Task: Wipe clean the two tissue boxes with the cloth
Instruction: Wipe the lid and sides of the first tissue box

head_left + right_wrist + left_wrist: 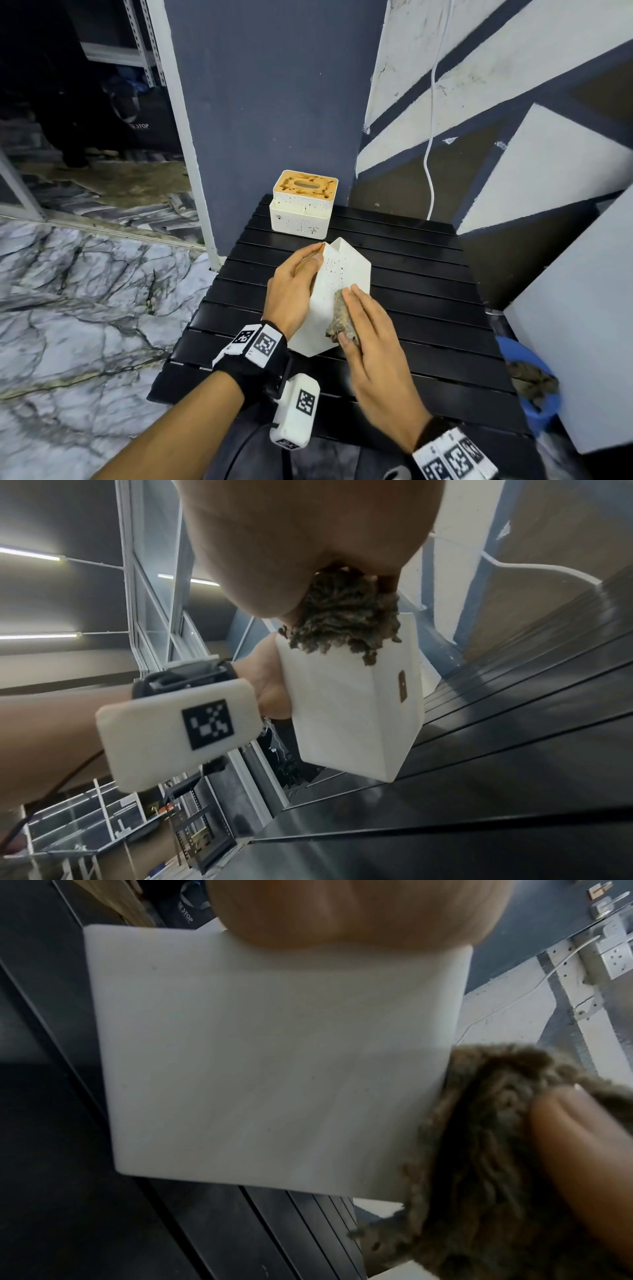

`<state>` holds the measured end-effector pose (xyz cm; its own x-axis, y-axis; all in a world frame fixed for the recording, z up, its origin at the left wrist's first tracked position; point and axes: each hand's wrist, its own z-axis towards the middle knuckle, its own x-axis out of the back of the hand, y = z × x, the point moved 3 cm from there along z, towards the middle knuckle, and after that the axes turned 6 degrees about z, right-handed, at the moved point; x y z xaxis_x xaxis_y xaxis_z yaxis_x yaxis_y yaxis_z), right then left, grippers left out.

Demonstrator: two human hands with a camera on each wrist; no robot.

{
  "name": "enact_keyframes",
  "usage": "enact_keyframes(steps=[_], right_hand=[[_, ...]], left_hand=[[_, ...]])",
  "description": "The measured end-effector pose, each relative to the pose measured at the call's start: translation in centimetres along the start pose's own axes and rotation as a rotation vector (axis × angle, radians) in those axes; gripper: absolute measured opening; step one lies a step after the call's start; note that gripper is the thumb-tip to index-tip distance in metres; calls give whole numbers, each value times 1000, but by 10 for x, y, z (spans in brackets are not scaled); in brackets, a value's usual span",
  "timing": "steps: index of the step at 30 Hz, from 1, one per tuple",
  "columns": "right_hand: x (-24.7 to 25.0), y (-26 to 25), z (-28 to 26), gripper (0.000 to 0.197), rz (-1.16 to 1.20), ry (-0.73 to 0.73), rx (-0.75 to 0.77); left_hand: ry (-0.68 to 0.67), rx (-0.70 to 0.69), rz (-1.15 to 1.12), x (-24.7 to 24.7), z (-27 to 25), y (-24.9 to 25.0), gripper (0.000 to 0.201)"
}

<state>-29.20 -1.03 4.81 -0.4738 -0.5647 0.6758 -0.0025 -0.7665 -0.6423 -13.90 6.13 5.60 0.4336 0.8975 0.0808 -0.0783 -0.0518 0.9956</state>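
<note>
On the black slatted table [431,274] a white tissue box [337,294] is tipped up on one edge, its plain underside [274,1056] towards me. My left hand [296,286] grips it from the left, thumb on the speckled side, fingers over the wooden lid face. My right hand [371,330] holds a wadded brown cloth [342,322] against the box's right face, fingers laid over it and thumb beside it. The right wrist view shows the cloth [346,615] bunched under the palm on the box [342,710]. The second box [303,209], white with a stained wooden lid, stands upright at the table's far edge.
A dark pillar [274,102] rises right behind the far box. A white cable [430,137] hangs down the painted wall. At the right, a blue basin [537,407] with a brown rag sits beside a white panel [582,325]. Marble floor lies to the left.
</note>
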Motion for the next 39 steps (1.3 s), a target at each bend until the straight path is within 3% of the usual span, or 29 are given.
enact_keyframes(steps=[8,15,23,31,39], right_hand=[[8,8,70,50,79,-18,-104],[-6,-19,15,53,88,-11,32],[-2,-16,62,48,121,-22,-20],[-9,-25,28,53,133,-2,17],[7,-1,99,48,166,-86,-48]], left_hand=[[-4,1,39,-3,0,1,24],[13,-12,-7,-2,-1,0,22],[12,-35,-17,2,4,-5,25],[-2,-23,-64,2,5,-7,23],[-38,-23,-57,1,7,-9,30]])
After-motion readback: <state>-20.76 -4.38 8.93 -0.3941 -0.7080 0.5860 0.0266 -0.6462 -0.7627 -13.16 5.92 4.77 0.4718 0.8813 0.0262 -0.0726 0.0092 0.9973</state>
